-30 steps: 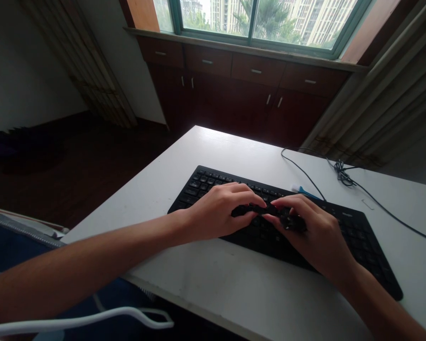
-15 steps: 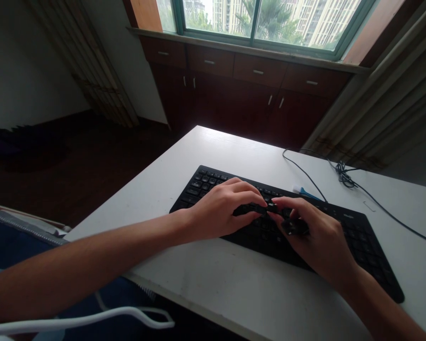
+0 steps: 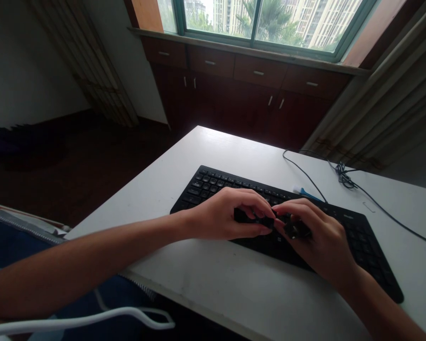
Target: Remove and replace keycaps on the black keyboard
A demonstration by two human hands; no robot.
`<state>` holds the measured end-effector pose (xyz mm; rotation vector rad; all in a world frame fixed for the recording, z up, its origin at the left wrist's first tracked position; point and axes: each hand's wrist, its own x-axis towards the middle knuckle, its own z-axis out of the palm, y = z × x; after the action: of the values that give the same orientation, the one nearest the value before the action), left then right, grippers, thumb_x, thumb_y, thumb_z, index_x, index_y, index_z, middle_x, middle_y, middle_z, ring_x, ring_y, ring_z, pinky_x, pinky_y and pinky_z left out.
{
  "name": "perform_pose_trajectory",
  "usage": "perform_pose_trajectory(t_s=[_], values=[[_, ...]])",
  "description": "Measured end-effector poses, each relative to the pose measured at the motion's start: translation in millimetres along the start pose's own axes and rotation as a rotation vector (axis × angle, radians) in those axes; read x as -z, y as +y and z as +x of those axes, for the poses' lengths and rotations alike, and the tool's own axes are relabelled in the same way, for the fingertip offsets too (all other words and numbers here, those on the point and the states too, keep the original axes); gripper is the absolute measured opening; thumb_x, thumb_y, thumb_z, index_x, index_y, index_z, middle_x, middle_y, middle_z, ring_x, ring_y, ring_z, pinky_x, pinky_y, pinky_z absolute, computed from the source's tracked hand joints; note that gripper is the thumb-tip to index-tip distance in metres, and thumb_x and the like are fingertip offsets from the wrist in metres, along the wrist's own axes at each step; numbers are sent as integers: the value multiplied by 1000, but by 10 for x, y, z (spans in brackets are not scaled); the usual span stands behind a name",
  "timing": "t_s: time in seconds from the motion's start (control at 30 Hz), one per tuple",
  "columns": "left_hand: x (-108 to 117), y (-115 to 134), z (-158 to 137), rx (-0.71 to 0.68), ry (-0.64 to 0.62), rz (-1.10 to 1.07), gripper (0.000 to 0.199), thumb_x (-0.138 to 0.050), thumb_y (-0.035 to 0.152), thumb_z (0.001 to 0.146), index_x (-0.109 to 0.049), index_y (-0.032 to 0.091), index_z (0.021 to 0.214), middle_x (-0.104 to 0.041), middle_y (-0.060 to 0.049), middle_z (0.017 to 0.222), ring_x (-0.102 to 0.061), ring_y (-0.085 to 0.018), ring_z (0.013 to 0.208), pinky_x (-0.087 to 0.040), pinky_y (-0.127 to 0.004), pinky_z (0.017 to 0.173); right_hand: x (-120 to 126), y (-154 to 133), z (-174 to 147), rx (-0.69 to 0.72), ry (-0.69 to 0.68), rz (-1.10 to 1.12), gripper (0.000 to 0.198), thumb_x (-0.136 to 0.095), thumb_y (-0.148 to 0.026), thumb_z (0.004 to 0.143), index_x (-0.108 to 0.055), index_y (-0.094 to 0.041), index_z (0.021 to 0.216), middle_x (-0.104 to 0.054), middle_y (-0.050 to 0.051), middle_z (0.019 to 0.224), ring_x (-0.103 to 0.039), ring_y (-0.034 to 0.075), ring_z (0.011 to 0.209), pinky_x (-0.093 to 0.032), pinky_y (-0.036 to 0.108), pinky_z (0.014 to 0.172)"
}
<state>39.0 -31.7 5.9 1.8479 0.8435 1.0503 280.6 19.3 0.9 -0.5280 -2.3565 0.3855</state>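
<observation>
A black keyboard [image 3: 220, 177] lies aslant on the white table, some of its keys hidden under my hands. Over its middle, my left hand [image 3: 230, 213] pinches a small black piece, apparently a keycap [image 3: 268, 221], between thumb and fingertips. My right hand [image 3: 315, 232] is curled close on the right, its fingertips meeting those of the left. Inside its curl sits a small dark object [image 3: 294, 230] with pale glints, whose kind I cannot make out. Just behind the keyboard rests a small blue-handled brush [image 3: 307, 193].
The keyboard's black cable [image 3: 344, 177] runs bundled across the back right of the white table [image 3: 213, 142]. A thin bent wire piece [image 3: 369, 207] lies nearby. A white cord [image 3: 128, 312] hangs at the near left. Dark wooden cabinets [image 3: 216, 94] stand beyond, under the window.
My left hand has shifted slightly nearer and to the right, its fingers curling more around the small black piece. My right hand has barely moved.
</observation>
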Motion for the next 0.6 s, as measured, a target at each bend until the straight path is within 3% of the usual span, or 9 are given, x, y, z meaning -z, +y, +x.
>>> perform_pose_trajectory(t_s=[0.2, 0.37, 0.6], values=[[-3, -43, -8, 94, 48, -163, 27, -78, 23, 87, -71, 13, 112, -71, -9, 114, -70, -17, 102, -60, -28, 93, 26, 6, -23, 136, -42, -49, 48, -67, -5, 90, -63, -23, 134, -67, 7, 114, -70, 14, 88, -56, 24, 73], [-6, -34, -3, 60, 40, -109, 24, -78, 20, 86, -72, 14, 109, -71, -8, 112, -70, -17, 99, -61, -29, 91, 68, 14, -43, 201, -78, -91, 44, -59, -1, 90, -67, -21, 129, -68, 10, 111, -70, 17, 87, -56, 28, 71], [15, -36, 2, 92, 123, 75, 22, -77, 30, 89, -69, 15, 102, -73, -5, 98, -71, -15, 89, -61, -27, 84, 108, 1, 14, 143, -26, -105, 36, -67, -6, 89, -65, -21, 122, -72, 9, 115, -73, 18, 96, -59, 27, 79]])
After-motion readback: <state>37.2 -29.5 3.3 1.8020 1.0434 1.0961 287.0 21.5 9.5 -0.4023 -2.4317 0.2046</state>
